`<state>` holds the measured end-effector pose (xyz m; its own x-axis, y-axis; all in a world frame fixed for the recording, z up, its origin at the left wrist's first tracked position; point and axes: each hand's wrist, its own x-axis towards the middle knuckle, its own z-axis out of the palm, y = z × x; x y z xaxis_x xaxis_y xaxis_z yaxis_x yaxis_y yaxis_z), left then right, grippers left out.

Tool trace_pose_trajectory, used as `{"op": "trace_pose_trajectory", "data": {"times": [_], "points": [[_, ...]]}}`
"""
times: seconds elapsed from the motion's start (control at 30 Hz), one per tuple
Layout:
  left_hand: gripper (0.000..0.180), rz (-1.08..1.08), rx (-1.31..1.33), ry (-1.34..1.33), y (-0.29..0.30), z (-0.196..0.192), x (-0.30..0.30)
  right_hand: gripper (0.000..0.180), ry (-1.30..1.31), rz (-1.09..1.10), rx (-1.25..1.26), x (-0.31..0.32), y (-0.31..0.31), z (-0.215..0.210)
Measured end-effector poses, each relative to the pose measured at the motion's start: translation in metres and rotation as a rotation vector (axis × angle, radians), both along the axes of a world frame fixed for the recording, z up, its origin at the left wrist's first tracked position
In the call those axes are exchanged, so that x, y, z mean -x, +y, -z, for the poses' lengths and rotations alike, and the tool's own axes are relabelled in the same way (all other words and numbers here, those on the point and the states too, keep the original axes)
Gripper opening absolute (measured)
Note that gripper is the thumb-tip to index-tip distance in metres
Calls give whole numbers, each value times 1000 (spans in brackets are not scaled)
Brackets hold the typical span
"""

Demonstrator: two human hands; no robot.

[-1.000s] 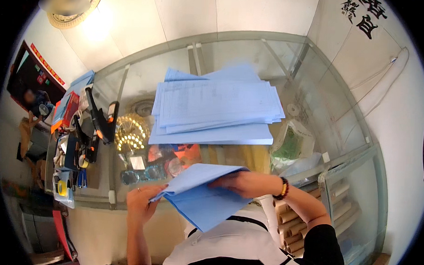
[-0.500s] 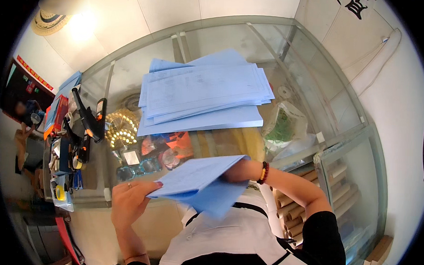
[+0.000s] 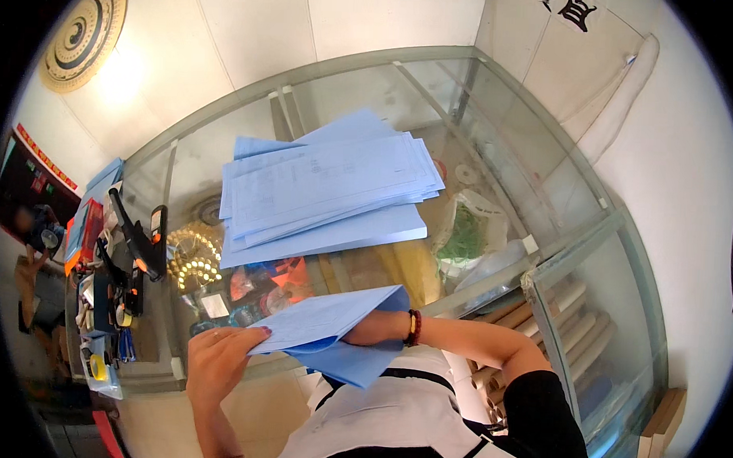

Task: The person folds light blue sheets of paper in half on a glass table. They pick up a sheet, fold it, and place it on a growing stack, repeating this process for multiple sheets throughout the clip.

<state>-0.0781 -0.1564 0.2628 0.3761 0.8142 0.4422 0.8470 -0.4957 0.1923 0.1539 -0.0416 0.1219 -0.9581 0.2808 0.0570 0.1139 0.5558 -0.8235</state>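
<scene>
In the lower middle of the frame, a folded blue sheet (image 3: 335,315) slants above the near edge of the glass bench (image 3: 363,92). The left hand (image 3: 216,365) has its grip closed on the sheet's left end, thumb on top. The right hand (image 3: 377,328), a beaded bracelet (image 3: 413,327) at its wrist, reaches in between the sheet's layers from the right; its fingers are hidden, so whether its grip is closed is impossible to judge. A loose stack of blue sheets (image 3: 324,179) lies on the bench at the centre of the frame, beyond the folded one. A clear bag (image 3: 467,232) with something green inside shows right of the stack. A black-and-orange tool (image 3: 136,237) is at the left.
</scene>
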Motion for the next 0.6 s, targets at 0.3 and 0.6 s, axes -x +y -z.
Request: {"op": "trace_pose_trajectory", "data": {"times": [0.3,0.6], "points": [[31,152,46,-94,-4,3,-9,42,-5,-66,76,23,-13,0],[27,56,115,-72,-20,18,7,43,-271,-88,650,4,-1,77]]}}
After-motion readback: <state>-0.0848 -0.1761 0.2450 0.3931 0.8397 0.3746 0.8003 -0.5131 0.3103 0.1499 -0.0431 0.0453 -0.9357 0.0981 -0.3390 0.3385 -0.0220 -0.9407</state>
